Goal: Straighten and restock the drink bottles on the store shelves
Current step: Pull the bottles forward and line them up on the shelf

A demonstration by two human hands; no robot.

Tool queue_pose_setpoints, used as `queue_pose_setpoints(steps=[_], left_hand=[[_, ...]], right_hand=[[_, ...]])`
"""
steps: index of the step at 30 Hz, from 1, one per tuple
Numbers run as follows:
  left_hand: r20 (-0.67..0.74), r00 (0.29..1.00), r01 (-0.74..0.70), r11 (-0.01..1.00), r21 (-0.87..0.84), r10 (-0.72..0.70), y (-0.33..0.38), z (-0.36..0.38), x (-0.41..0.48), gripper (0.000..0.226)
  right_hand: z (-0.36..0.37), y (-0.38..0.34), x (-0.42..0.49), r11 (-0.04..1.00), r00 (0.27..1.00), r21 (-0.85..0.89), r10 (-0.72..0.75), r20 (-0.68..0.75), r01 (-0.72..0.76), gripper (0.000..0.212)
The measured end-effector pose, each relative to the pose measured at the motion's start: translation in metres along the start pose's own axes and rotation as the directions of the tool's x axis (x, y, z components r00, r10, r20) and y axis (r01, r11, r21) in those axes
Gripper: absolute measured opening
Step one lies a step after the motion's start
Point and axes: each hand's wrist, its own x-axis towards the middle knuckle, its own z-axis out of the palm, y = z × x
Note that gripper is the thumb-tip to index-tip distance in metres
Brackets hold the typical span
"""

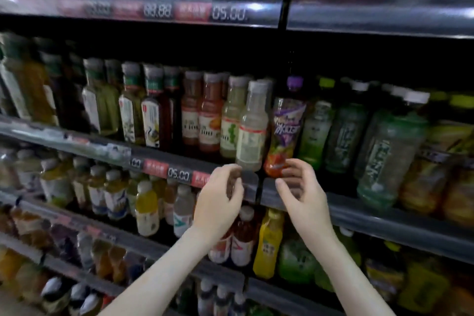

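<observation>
Rows of drink bottles stand on the middle shelf (384, 215). At its front edge are a pale bottle with a white label (252, 133) and, right of it, a bottle with a purple label and purple cap (284, 131). My left hand (220, 197) hovers just below and left of the pale bottle's base, fingers loosely curled and holding nothing. My right hand (302, 190) is at the purple bottle's base. Its fingertips touch the bottle's lower right side, and its thumb lies apart, in front of the shelf rail.
Green tea bottles (343, 133) stand to the right and red-labelled bottles (200, 120) to the left. Price tags (179, 174) line the rail. A lower shelf holds yellow (269, 241) and other bottles under my forearms. The upper shelf (230, 13) hangs overhead.
</observation>
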Motion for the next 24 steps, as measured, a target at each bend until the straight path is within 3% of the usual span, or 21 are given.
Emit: queue_pose_setpoints(steps=[4,7,9,11,13,16,21,24], left_hand=[[0.038,0.999,-0.008,0.998,0.064,0.006,-0.01,-0.003,0.046,0.043],[0.168,0.985,0.03,0.998,0.058,-0.039,-0.019,0.001,0.077,0.068],[0.22,0.975,0.025,0.998,0.05,-0.035,-0.023,0.006,0.095,0.08],[0.273,0.961,0.025,0.998,0.051,-0.038,-0.023,0.011,0.107,0.091],[0.331,0.943,0.021,0.997,0.071,-0.043,-0.024,0.018,0.114,0.098],[0.336,0.941,0.001,0.994,0.112,-0.039,-0.028,0.025,0.118,0.1],[0.348,0.937,-0.024,0.996,0.08,-0.005,-0.031,0.028,0.122,0.099],[0.352,0.936,-0.045,0.996,0.083,0.013,-0.03,0.028,0.122,0.1]], right_hand=[[0.017,-0.002,0.041,0.988,0.98,-0.156,-0.024,-0.199,-0.008,0.071],[0.033,0.001,0.067,0.972,0.966,-0.231,-0.026,-0.257,-0.035,0.097],[0.041,0.005,0.08,0.971,0.959,-0.227,0.008,-0.284,-0.076,0.104],[0.043,0.01,0.09,0.962,0.95,-0.221,0.089,-0.298,-0.16,0.094],[0.042,0.015,0.096,0.933,0.94,-0.268,0.153,-0.304,-0.239,0.071],[0.039,0.015,0.098,0.914,0.935,-0.305,0.171,-0.31,-0.269,0.053],[0.035,0.011,0.093,0.911,0.922,-0.295,0.179,-0.344,-0.287,0.048],[0.032,0.009,0.092,0.905,0.919,-0.29,0.209,-0.335,-0.312,0.057]])
